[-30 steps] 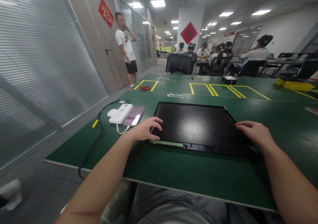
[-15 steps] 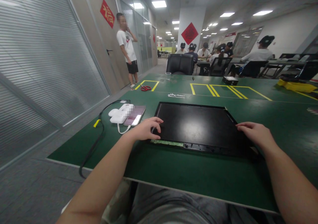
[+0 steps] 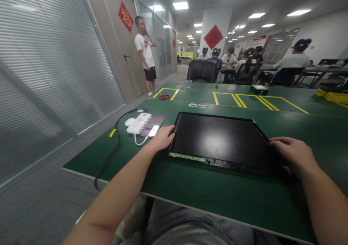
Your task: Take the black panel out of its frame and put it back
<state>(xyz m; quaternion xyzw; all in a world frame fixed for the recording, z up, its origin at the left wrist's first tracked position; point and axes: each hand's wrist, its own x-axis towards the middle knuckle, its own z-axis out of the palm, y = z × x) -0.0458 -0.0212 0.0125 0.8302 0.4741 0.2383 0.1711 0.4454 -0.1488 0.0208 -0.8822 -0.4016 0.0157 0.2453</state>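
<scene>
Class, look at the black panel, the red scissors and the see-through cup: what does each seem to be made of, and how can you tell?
Black panel: perhaps plastic or coated glass, satin; reflected light spreads softly.
Red scissors: handles probably plastic, judging by their even colour; finish unclear.
See-through cup: likely clear plastic, possibly glass; the background shows through.

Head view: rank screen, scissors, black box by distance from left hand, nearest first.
From the left hand:
1. Screen: its left edge is right at the hand.
2. Scissors: beyond the hand, left part of table.
3. Black box: far side, right of the scissors.
</scene>
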